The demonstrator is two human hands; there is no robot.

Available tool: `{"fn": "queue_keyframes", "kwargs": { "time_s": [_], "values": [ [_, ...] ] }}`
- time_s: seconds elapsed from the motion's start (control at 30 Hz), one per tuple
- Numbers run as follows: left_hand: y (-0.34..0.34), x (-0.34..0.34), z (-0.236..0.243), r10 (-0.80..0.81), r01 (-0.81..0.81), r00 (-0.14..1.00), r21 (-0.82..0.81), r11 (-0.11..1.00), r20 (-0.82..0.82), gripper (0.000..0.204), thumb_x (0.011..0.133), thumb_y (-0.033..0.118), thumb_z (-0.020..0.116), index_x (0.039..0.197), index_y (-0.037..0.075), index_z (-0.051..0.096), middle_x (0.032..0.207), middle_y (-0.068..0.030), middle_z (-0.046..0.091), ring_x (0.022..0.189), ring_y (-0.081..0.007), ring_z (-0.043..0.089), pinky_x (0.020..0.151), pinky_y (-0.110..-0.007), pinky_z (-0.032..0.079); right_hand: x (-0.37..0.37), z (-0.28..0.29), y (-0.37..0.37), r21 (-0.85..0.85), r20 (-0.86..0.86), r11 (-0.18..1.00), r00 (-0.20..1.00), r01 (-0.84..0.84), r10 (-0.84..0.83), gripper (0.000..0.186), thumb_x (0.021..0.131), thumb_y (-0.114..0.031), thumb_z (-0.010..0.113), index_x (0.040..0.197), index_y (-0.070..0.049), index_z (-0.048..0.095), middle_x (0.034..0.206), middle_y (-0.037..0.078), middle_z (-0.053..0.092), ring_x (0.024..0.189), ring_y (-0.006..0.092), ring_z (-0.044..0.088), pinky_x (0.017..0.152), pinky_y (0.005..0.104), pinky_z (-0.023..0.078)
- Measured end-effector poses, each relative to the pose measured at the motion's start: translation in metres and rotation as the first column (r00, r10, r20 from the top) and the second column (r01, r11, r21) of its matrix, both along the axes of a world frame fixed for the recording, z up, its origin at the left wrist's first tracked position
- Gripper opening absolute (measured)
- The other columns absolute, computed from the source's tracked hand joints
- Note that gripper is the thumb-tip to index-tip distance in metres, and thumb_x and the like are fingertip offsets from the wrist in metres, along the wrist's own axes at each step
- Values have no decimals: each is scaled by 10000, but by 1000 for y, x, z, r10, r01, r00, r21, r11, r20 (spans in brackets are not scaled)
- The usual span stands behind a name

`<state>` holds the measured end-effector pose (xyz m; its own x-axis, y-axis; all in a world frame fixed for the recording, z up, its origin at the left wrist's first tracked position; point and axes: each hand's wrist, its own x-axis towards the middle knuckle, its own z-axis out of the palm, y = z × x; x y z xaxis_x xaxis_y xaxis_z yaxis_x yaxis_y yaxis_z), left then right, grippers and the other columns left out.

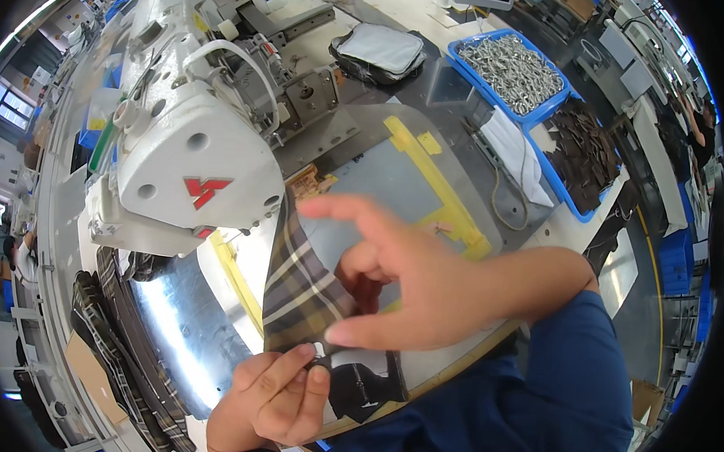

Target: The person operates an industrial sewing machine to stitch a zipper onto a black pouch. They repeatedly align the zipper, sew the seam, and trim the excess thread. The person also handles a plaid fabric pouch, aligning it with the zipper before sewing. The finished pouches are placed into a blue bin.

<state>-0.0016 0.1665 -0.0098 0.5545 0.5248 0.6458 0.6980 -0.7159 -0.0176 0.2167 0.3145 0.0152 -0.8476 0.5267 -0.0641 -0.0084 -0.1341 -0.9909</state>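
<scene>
A piece of brown, grey and white plaid fabric point(299, 292) stretches from beside the sewing machine head point(205, 165) down toward me. My left hand point(279, 398) is closed at its lower end, pinching the cloth with a small pale, shiny piece point(318, 352) at the fingertips. Over the fabric's right edge is my right hand point(420, 286), its thumb and index finger spread wide. Its other fingers curl inward close to the cloth, and their tips are partly hidden. A dark fabric piece point(366, 390) with a light-coloured fastening lies just right of my left hand.
Yellow tape strips point(434, 185) mark the machine bed. At the far right, a blue tray point(477, 83) contains metal rings point(513, 70), beside dark brown pieces point(579, 147) in another tray. Folded plaid garments point(139, 345) lie left; a dark bundle point(379, 51) sits behind.
</scene>
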Motion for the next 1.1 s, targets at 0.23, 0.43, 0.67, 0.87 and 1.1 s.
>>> {"fn": "queue_keyframes", "kwargs": {
  "time_s": [0.23,0.43,0.67,0.87,1.1],
  "values": [
    [-2,-4,6,-22,22,1000,-8,1000,17,192,844,-120,659,1012,-28,654,772,-82,576,933,-310,730,591,-322,496,5,-5,1,638,-40,769,995,-41,87,319,923,-94,732,1224,-57,635,888,127,690,826,303,709,712,400,550],
    [-3,-1,5,-88,89,996,-35,995,30,185,831,-111,653,970,11,663,747,-62,591,893,-285,729,605,-322,508,-2,-10,-6,935,-204,278,976,219,-82,137,800,-77,752,925,-79,696,892,85,645,823,230,664,685,355,524],
    [3,4,-8,-234,228,972,132,965,28,143,790,-49,736,856,58,670,790,-21,613,894,-247,730,650,-331,542,-1,-14,-5,971,-227,132,946,200,232,138,770,-160,712,823,-46,656,886,66,619,880,238,627,739,358,490],
    [0,1,9,-194,206,975,-128,970,105,187,792,-76,741,919,32,657,782,-49,671,922,-275,718,701,-360,552,-7,-17,2,943,-237,283,951,176,198,141,791,-174,700,852,-76,619,913,47,600,893,229,592,788,364,480],
    [-6,5,10,43,6,965,-186,982,259,444,792,-120,749,1164,75,608,925,-76,653,820,-293,708,639,-413,567,-4,-2,2,859,-279,501,917,106,284,193,838,-156,723,960,-40,630,908,55,611,889,276,615,775,378,493]
  ]
}}
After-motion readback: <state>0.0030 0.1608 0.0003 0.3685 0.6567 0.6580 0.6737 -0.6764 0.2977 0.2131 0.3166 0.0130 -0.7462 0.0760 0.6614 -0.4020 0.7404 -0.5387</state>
